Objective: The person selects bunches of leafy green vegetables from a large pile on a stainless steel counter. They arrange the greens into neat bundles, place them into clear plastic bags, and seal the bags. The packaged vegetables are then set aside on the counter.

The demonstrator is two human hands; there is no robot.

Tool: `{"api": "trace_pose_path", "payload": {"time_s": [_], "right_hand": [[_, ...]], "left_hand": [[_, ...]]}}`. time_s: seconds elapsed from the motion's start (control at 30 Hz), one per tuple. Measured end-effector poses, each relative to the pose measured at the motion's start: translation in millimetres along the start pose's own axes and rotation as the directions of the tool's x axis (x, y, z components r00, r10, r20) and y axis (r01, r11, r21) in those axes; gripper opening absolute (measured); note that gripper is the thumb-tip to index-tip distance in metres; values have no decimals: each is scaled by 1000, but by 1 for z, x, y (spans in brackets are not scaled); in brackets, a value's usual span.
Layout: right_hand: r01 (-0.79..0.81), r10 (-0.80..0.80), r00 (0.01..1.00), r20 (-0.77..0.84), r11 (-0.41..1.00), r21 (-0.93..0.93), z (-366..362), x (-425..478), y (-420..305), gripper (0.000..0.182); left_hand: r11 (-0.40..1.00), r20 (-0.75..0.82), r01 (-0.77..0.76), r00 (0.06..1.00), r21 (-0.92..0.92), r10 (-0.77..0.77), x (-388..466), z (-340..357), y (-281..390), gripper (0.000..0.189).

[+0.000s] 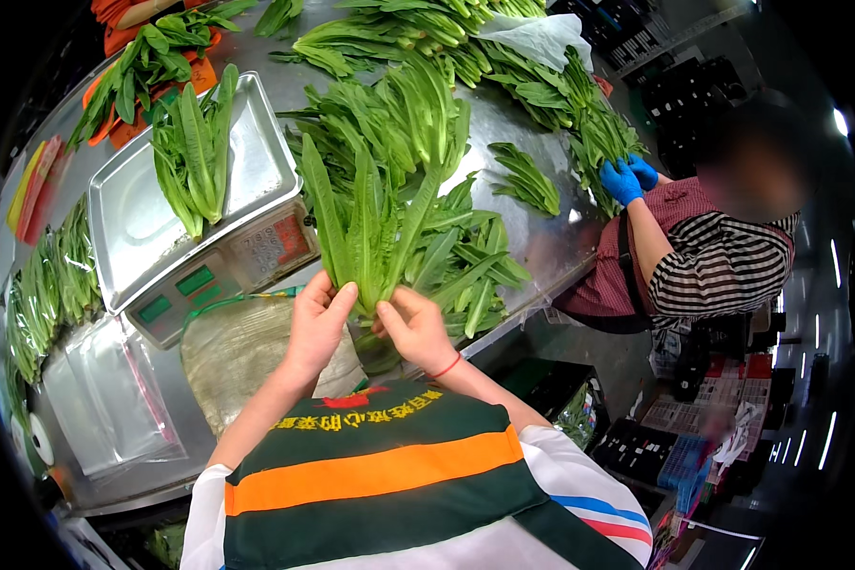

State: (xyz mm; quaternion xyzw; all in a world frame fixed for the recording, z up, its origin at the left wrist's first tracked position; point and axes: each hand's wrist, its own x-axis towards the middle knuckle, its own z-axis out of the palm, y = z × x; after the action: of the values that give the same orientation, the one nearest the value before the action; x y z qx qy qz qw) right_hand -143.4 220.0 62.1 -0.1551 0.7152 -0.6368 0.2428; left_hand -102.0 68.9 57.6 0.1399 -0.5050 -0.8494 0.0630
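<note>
Between my two hands stands a bunch of long green leafy lettuce [367,235], held by its base with the leaves fanned away from me. My left hand [320,320] grips the left side of the base, thumb and fingers pinched. On the right side, my right hand [417,328] pinches the base too. Beyond the bunch lies a pile of similar leaves [413,121], and loose leaves [470,263] are scattered to its right. A digital scale [256,242] at the left carries a metal tray [125,199] with a few leafy stalks [199,157] on it.
Clear plastic bags [107,399] and bagged greens [57,278] lie at the left. A woven sack [242,356] is in front of the scale. At the right, a co-worker's blue-gloved hands [623,179] touch more greens on the metal table [527,253]. Another person's arm [139,13] shows at top left.
</note>
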Motion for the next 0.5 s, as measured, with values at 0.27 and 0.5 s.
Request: {"api": "trace_pose_path", "payload": {"time_s": [0.27,0.5], "right_hand": [[-49,60,997,-53,982,183,8,-2,-6,16],[-125,140,988,-63,971,202,9,-3,0,18]], "left_hand": [[999,91,-34,995,34,31,-1,1,1,34],[999,11,-52,999,0,52,-5,0,-3,29]]}}
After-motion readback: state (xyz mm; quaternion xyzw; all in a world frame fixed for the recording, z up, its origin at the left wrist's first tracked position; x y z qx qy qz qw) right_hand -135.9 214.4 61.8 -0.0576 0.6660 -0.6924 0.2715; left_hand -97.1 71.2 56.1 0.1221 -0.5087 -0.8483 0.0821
